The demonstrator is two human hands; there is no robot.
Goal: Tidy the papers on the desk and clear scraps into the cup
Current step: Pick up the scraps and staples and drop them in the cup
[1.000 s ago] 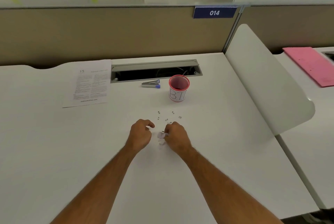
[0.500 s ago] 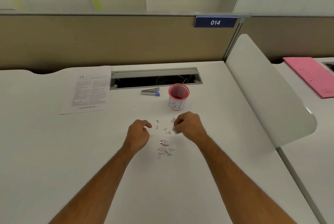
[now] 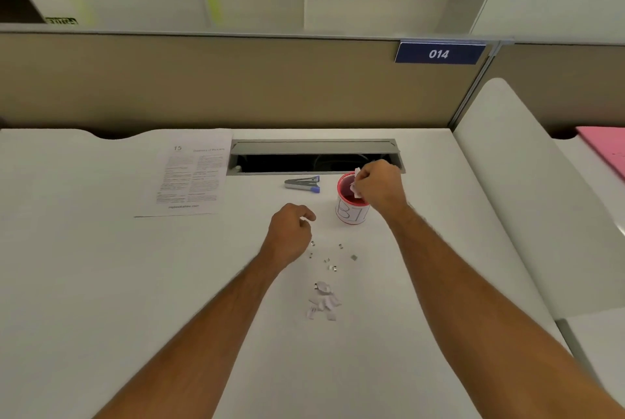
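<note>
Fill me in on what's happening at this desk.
A person is clearing paper scraps into a cup. The right hand holds a few white scraps over the red-rimmed cup. The left hand hovers, loosely curled, beside small staples scattered on the desk. A small pile of torn paper still lies nearer the person. A printed sheet and a staple remover sit farther back.

Both bare forearms reach up from the bottom of the frame toward its middle. The left hand (image 3: 290,232) sits just left of centre, knuckles up, fingers loosely curled and holding nothing. The right hand (image 3: 378,187), higher and right of centre, pinches white paper scraps (image 3: 355,181) between curled fingers.
</note>
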